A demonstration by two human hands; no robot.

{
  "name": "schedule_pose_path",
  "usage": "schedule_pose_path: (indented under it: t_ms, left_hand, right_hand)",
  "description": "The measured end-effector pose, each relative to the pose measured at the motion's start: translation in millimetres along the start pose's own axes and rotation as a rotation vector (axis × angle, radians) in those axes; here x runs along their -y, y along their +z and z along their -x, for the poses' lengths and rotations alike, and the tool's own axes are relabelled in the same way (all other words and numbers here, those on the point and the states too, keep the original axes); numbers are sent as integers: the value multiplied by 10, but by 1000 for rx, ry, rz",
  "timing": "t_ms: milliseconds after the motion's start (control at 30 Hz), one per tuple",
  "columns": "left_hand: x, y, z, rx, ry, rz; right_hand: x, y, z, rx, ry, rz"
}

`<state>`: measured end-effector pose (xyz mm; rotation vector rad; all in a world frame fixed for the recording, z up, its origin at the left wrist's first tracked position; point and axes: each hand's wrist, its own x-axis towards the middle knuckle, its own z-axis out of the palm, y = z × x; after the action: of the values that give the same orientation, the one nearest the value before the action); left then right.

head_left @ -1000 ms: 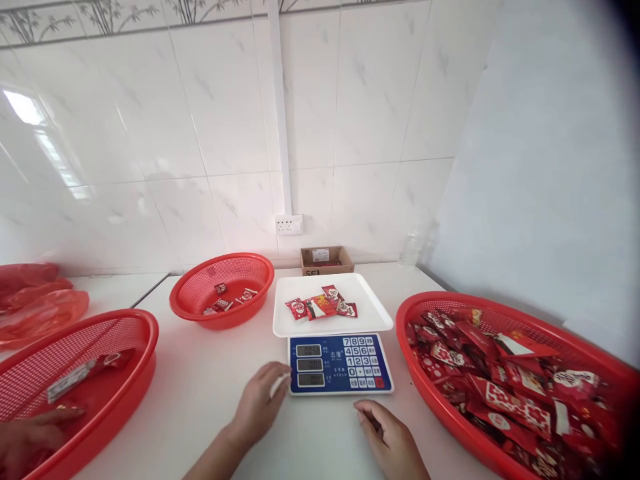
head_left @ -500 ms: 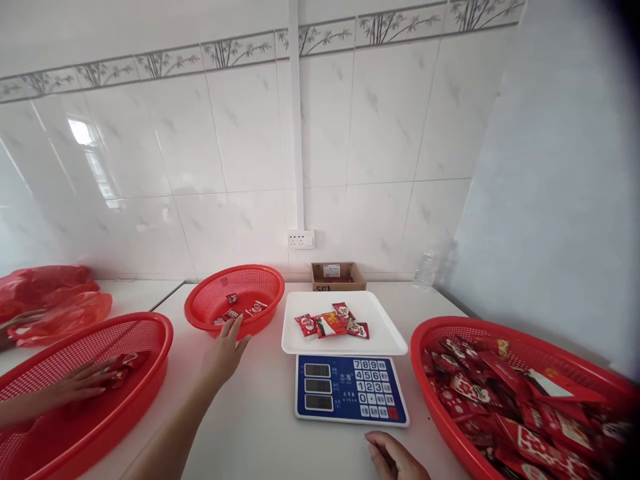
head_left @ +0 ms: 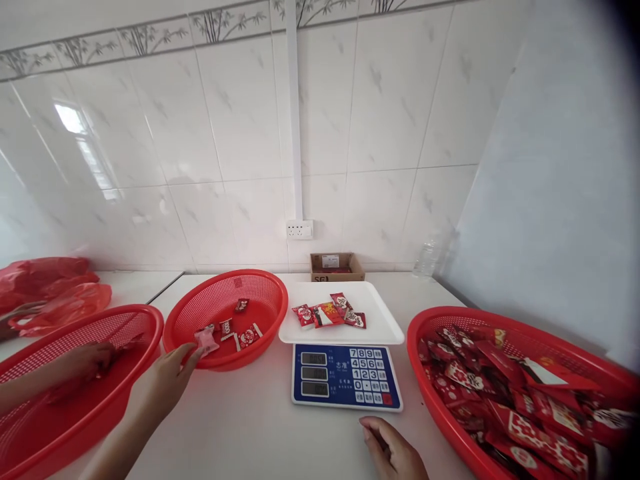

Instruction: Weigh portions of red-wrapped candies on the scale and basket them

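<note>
My left hand (head_left: 167, 380) is closed on the near-left rim of the middle red basket (head_left: 225, 363), thumb and fingertips at the edge. Inside that basket lie a pink packet (head_left: 207, 339) and several small red packets (head_left: 227, 328). My right hand (head_left: 393, 450) rests at the bottom, below the scale, its fingers curled with nothing visible in them. The blue keypad scale (head_left: 345, 377) has a white tray (head_left: 383, 320) behind it, holding several red packets (head_left: 327, 315).
A large red basket (head_left: 420, 360) full of red packets stands at the right. Another person's hand (head_left: 90, 360) is in the left red basket (head_left: 150, 340). Red plastic bags (head_left: 75, 307), a cardboard box (head_left: 337, 275) and a clear container (head_left: 426, 259) stand farther back.
My left hand has moved left and down from the basket's front to its near-left rim. The middle basket has shifted nearer and left, showing more packets inside. The view has tilted slightly down.
</note>
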<state>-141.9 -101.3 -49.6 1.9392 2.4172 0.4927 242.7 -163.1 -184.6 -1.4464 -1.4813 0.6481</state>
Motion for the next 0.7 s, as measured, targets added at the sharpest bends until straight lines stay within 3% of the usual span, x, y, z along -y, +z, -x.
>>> schedule_pose_path:
  t_ms: [233, 500, 567, 700]
  left_hand:
    - [41, 3, 24, -33, 30, -55]
    - [118, 25, -1, -188, 98, -220]
    - [147, 38, -20, -167, 61, -233]
    - [191, 75, -38, -4, -19, -168]
  right_hand:
    - [57, -13, 2, -21, 4, 27]
    - [56, -18, -5, -21, 4, 24]
    - [42, -22, -1, -20, 11, 28]
    - [12, -31, 15, -4, 21, 38]
